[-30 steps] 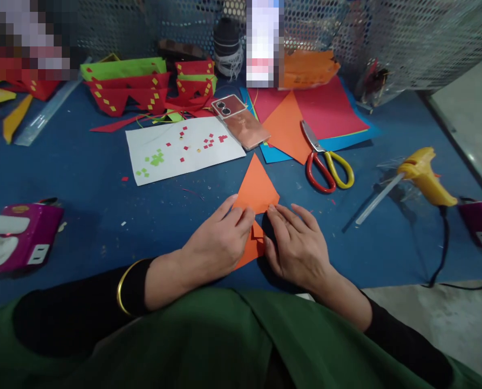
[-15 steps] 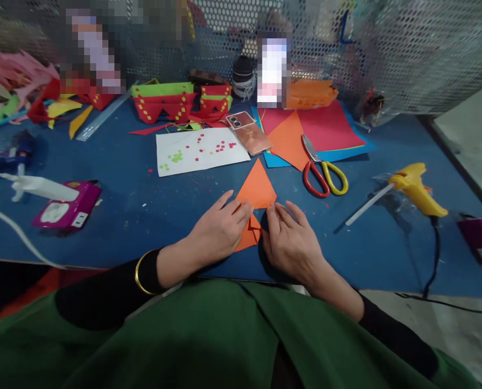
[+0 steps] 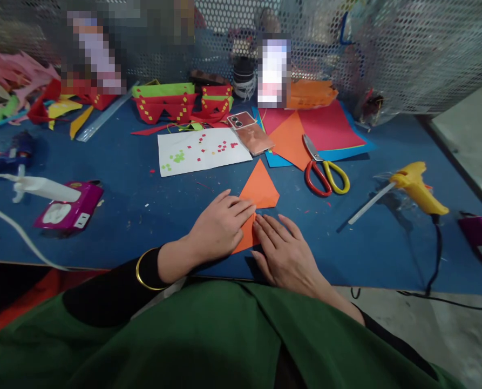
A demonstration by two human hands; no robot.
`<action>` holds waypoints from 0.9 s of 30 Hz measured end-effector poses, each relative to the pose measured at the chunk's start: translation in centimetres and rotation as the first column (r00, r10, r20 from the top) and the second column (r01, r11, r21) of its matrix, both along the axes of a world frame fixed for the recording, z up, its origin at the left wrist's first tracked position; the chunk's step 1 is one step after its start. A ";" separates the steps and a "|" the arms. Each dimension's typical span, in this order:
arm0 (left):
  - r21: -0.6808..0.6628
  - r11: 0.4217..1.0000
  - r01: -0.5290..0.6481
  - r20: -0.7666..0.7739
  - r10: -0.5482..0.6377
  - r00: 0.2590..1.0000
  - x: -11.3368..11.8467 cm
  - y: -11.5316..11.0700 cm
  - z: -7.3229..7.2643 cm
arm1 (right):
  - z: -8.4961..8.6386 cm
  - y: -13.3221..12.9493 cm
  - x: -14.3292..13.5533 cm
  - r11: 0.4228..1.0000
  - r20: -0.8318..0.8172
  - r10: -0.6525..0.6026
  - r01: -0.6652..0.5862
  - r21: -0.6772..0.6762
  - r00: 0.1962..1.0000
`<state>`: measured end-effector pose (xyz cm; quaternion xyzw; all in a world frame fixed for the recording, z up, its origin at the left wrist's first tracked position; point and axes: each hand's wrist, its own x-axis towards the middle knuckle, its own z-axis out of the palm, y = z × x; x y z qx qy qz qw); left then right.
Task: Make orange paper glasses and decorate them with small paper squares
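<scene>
A folded sheet of orange paper [image 3: 259, 186] lies on the table in front of me, its pointed top facing away. Its near part shows between my hands. My left hand [image 3: 220, 224] rests palm down on the paper's left side, its fingers stretched over the middle and pressing it down. My right hand [image 3: 285, 246] lies flat over the right side, fingertips along the fold beside my left fingers. Neither hand is closed around anything. The fingers hide part of the folds.
Scissors [image 3: 317, 178] with red and yellow handles lie right of the paper. A yellow glue gun [image 3: 419, 186] sits further right. White paper [image 3: 176, 143] with small cut squares and a copper-coloured phone [image 3: 252, 138] lie beyond. A purple power socket [image 3: 89, 197] stands left.
My right hand has moved from the paper's right edge onto it, flattening its fingers over the near part. The small folded flap there is now covered. The left hand stays in place.
</scene>
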<state>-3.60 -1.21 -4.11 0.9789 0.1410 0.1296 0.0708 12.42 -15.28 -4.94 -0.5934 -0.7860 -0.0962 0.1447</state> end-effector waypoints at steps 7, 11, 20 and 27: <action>0.248 0.967 0.055 -0.034 -0.048 0.998 0.1 -0.2 -0.3 | 0.4 0.0 0.6 0.999 -0.050 0.001 -0.003 -0.049 0.999; 0.371 0.927 0.063 -0.059 -0.045 0.997 0.4 -0.8 -0.1 | 0.9 1.0 1.6 0.998 -0.036 -0.052 0.052 -0.021 0.998; 0.502 0.863 0.062 -0.096 -0.016 0.995 1.4 -1.5 0.4 | 0.2 3.0 1.7 0.995 0.163 -0.090 0.098 -0.037 0.983; 0.454 0.887 0.084 -0.108 -0.039 0.993 1.2 -0.9 0.3 | 0.0 2.5 2.6 0.988 0.040 -0.116 0.120 -0.100 0.992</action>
